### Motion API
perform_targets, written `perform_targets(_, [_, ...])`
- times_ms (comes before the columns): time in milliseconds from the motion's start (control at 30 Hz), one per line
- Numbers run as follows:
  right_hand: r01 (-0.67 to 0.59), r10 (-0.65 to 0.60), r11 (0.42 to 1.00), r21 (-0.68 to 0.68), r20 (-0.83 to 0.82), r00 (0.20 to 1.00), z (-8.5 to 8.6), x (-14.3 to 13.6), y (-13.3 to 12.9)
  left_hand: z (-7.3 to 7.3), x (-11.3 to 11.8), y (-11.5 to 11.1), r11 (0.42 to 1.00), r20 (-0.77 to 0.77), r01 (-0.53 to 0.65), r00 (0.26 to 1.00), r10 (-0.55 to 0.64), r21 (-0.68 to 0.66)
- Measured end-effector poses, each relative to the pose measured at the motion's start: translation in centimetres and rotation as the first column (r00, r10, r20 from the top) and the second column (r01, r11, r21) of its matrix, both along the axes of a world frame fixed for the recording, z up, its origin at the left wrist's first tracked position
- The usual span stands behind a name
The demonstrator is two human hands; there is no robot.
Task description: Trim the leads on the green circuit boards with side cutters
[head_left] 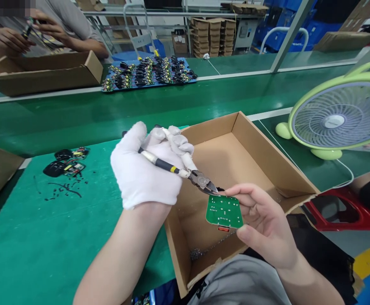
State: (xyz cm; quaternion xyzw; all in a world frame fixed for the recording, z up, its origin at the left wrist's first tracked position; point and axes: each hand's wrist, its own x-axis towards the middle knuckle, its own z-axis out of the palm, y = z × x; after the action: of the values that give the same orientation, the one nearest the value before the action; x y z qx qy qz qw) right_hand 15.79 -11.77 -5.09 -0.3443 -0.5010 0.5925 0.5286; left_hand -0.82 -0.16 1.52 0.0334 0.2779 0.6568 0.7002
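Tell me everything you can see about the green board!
The board is flat, hard-looking, green and squarish with rounded corners. Silvery dots speckle the side we see, and a reddish part sticks out at its near edge. The bare right hand pinches its right side, holding it tilted above the box. The tips of the pliers are at its far edge; I can't tell if they touch.

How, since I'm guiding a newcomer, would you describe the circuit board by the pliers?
Find the open cardboard box nearest the fan. Above it, by the pliers, is the circuit board: unlike the pliers, it's flat, green and silver-dotted.
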Motion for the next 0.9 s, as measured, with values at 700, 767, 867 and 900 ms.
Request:
perform_targets(700, [-0.237,0.248,0.846,-0.477,-0.042,0.968,3.8,3.0,7.1,3.5,-7.4,0.0,0.932,0.144,-0.353,0.930,0.339,0.085])
perform_targets(767, [-0.155,0.202,0.935,-0.318,0.120,0.972,5.8,2.8,11.4,4.0,-8.7,-0.3,0.897,0.193,-0.430,0.893,0.406,0.104])
perform_targets(867, [0.062,-0.021,0.994,-0.092,0.395,0.918,7.9,1.3,19.2,4.5,-10.1,-1.0,0.858,0.265,-0.497,0.851,0.453,0.127])
perform_targets(900, [0.084,-0.045,0.994,-0.069,0.443,0.896,8.2,0.5,21.6,4.6,-10.3,-1.3,0.853,0.291,-0.504,0.844,0.451,0.139])
